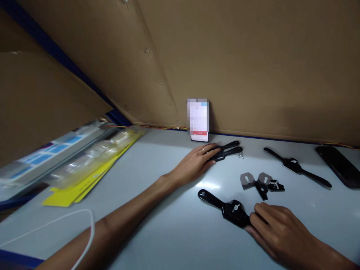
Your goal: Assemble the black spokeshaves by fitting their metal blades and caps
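Observation:
My right hand is closed round one handle of a black spokeshave at the front of the table. Its other handle points up and left, and a silver screw shows on its body. Farther back, my left hand has its fingers over two black spokeshave bodies lying side by side, thumb along the near edge; their left parts are hidden under the hand. A small silver wing screw lies just right of them. Between the hands are grey blades and black cap pieces.
Another black spokeshave lies at the right, near a dark phone. A lit phone leans on the cardboard wall. Yellow cards in clear plastic lie at the left, with a white cable in front.

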The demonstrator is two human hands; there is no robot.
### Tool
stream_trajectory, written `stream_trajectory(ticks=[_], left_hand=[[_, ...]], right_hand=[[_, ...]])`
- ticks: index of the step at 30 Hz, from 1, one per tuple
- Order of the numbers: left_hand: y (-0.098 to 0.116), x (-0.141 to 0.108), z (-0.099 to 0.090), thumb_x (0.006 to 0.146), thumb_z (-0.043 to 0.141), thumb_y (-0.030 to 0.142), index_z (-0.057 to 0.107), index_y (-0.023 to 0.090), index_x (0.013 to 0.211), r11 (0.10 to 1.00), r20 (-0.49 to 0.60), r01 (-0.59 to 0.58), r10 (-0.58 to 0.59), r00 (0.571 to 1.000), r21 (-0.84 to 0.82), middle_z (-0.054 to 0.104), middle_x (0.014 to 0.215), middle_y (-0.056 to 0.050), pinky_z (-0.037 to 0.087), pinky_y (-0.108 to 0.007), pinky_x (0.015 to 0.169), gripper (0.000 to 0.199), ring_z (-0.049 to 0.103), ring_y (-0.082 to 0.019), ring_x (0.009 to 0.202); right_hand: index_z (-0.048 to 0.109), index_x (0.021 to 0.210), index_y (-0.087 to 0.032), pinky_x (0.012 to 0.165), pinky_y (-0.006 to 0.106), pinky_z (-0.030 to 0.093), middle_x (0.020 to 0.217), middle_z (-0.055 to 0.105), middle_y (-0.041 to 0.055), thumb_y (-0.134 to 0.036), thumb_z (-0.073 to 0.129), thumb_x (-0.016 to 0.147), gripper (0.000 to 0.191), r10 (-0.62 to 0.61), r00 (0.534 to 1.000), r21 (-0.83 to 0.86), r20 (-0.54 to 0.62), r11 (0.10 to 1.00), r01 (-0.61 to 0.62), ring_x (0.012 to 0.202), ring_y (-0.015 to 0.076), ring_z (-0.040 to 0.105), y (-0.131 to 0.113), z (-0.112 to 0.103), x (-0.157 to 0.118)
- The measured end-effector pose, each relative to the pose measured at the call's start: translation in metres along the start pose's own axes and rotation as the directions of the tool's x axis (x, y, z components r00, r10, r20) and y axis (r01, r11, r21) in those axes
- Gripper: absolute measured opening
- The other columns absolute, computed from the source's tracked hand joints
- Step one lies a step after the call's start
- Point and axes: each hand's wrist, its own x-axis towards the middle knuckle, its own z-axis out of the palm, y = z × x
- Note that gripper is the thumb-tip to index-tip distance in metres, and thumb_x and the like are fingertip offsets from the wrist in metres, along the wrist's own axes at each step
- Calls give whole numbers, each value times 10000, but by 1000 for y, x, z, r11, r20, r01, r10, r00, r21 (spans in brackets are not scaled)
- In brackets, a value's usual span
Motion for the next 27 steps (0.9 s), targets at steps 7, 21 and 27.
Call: stream_trajectory(ticks=[7,21,27], left_hand=[[2,2,1,1033,445,302,482,236,1424,1000,-10,16,-16,1000,21,492,1479,-90,450,-503,1106,399,495,-262,1327],[1,-1,8,1035,422,298,454,243,1454,999,-22,50,-50,998,-5,450,1522,-88,475,-494,1102,423,478,-266,1361],[6,-2,3,1025,431,292,493,166,1428,999,-104,-7,12,994,51,499,1472,-137,413,-527,1150,427,446,-299,1380]], right_hand=[[523,826,-212,565,339,339,735,552,4,-166,460,995,187,4,1000,-2,13,1000,-4,631,168,506,0,0,0],[521,843,-211,569,332,322,755,547,1,-206,429,1024,203,3,1000,-31,1,1000,-3,631,164,506,0,-2,1],[550,840,-193,567,325,329,737,550,10,-227,373,1051,278,-28,999,-83,-42,996,24,626,163,490,2,-2,5]])
